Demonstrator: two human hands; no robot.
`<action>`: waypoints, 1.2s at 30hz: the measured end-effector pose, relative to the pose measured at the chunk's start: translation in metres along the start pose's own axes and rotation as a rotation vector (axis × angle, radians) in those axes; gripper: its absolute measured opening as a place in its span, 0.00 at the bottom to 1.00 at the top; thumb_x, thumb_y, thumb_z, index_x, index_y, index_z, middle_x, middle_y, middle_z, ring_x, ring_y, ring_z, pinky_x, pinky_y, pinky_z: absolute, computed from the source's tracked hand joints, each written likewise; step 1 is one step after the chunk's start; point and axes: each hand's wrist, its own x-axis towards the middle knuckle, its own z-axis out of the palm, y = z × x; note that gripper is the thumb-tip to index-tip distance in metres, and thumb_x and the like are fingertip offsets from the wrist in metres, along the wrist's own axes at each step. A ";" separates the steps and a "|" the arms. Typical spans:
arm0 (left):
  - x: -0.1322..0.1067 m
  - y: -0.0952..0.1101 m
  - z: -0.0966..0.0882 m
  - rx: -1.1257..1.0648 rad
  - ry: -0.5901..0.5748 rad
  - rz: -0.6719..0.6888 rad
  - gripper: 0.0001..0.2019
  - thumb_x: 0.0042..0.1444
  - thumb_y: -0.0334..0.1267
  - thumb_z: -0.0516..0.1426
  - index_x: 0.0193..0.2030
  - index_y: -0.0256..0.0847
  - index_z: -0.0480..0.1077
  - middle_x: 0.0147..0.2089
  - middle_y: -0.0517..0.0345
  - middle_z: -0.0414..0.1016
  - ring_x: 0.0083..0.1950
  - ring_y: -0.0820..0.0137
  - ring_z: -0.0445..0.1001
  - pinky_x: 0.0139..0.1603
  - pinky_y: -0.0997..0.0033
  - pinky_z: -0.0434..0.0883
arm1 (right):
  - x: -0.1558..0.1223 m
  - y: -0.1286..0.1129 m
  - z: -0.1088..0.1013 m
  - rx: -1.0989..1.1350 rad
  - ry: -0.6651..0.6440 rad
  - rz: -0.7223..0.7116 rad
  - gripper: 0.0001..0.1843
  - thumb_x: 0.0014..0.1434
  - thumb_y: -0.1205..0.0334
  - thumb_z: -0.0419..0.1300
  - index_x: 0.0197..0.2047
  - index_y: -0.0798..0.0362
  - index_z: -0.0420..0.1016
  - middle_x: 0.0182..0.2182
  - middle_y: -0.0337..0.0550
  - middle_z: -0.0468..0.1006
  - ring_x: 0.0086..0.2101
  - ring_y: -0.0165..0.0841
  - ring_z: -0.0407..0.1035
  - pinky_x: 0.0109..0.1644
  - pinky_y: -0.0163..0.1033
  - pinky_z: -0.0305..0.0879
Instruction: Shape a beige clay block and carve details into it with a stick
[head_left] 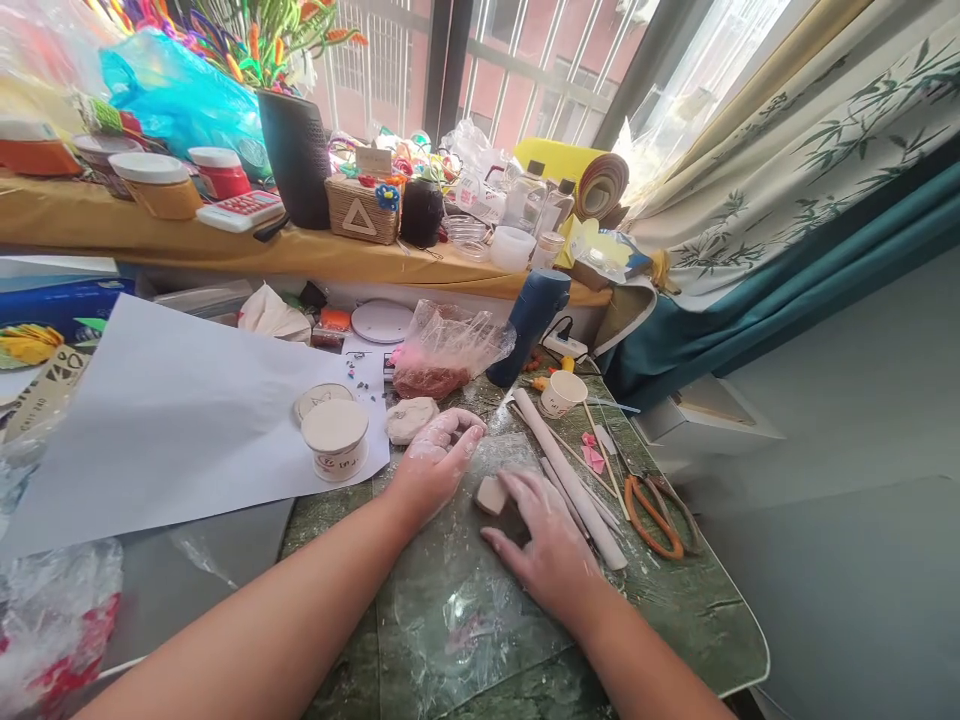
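My left hand lies on a clear plastic sheet spread over the green marble table; its fingers are curled together and dusted white, with nothing visible in them. My right hand rests palm down, fingers spread, with its fingertips against a small pale clay block. A larger lump of white clay sits just beyond my left hand. A white rolling stick lies right beside my right hand.
A white tub and its lid stand on a big white paper sheet. A plastic bag of pink material, a paper cup, thin sticks, orange scissors and a dark blue tool crowd the table. A cluttered shelf runs behind.
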 end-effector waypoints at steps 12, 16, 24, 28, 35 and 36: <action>0.001 -0.003 0.000 0.004 -0.014 0.002 0.10 0.66 0.45 0.55 0.42 0.43 0.73 0.41 0.55 0.77 0.47 0.64 0.74 0.53 0.64 0.70 | 0.013 -0.011 0.002 0.161 0.027 0.154 0.20 0.63 0.60 0.63 0.59 0.48 0.71 0.52 0.50 0.78 0.52 0.45 0.75 0.59 0.55 0.72; 0.001 -0.002 0.000 0.012 -0.014 -0.008 0.11 0.66 0.46 0.55 0.41 0.43 0.74 0.41 0.56 0.77 0.46 0.64 0.74 0.52 0.64 0.70 | 0.023 -0.025 -0.022 0.343 0.363 0.117 0.25 0.65 0.58 0.62 0.63 0.46 0.65 0.54 0.50 0.74 0.51 0.42 0.75 0.55 0.51 0.74; 0.002 -0.002 0.001 -0.025 -0.005 -0.001 0.10 0.66 0.46 0.55 0.41 0.43 0.73 0.40 0.55 0.77 0.46 0.64 0.74 0.52 0.64 0.70 | -0.005 0.011 0.020 0.011 0.016 0.183 0.32 0.60 0.55 0.66 0.65 0.49 0.63 0.56 0.53 0.75 0.56 0.49 0.70 0.61 0.59 0.69; 0.002 -0.004 0.000 -0.018 -0.027 -0.006 0.10 0.66 0.45 0.55 0.41 0.42 0.73 0.41 0.56 0.76 0.46 0.65 0.74 0.52 0.66 0.69 | 0.000 0.011 0.028 -0.045 -0.132 0.173 0.30 0.59 0.54 0.69 0.62 0.49 0.68 0.55 0.52 0.75 0.56 0.50 0.69 0.61 0.60 0.67; 0.000 0.004 -0.003 0.087 -0.106 -0.021 0.10 0.64 0.44 0.57 0.44 0.41 0.74 0.43 0.54 0.77 0.44 0.66 0.74 0.47 0.66 0.70 | 0.000 0.008 0.027 0.022 -0.041 0.028 0.11 0.68 0.61 0.60 0.53 0.48 0.73 0.50 0.49 0.78 0.52 0.45 0.71 0.58 0.53 0.69; -0.001 0.005 -0.003 0.107 -0.150 -0.018 0.10 0.62 0.43 0.59 0.45 0.41 0.74 0.44 0.54 0.78 0.44 0.65 0.74 0.47 0.66 0.71 | -0.002 0.008 0.028 0.041 -0.019 0.012 0.11 0.69 0.62 0.58 0.53 0.47 0.72 0.50 0.48 0.78 0.52 0.44 0.71 0.58 0.52 0.69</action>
